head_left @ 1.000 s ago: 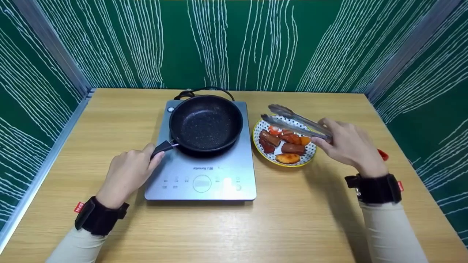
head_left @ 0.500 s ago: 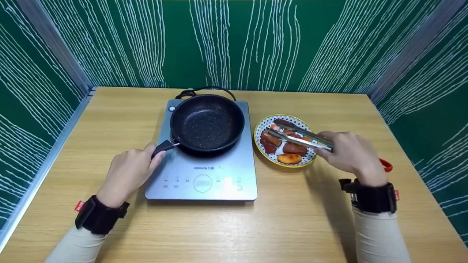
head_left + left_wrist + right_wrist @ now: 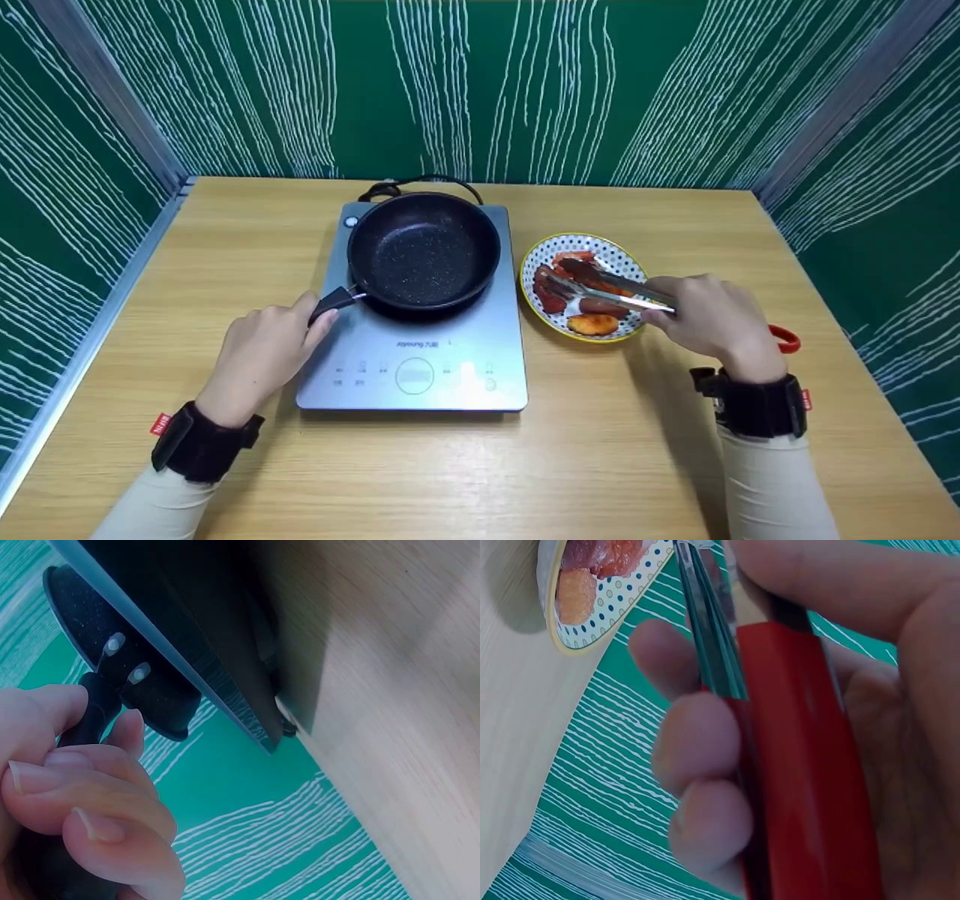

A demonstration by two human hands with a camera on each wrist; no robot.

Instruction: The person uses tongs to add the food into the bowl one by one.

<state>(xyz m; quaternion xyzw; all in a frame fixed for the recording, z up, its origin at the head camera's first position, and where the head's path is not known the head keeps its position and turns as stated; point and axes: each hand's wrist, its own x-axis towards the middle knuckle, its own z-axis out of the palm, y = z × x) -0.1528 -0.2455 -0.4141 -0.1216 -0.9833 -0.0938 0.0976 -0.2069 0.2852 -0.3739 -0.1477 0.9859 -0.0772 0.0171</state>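
My left hand (image 3: 262,349) has its fingers curled round the black handle (image 3: 331,303) of a round, black, speckled frying pan (image 3: 424,251), which sits just beyond those fingers on a flat silver induction cooker (image 3: 480,345). My right hand (image 3: 709,319) grips long, red-handled metal tongs (image 3: 643,289); ahead and leftward of my fingers, their tips reach among browned food pieces (image 3: 592,324) on a yellow-rimmed, white dotted plate (image 3: 619,259).
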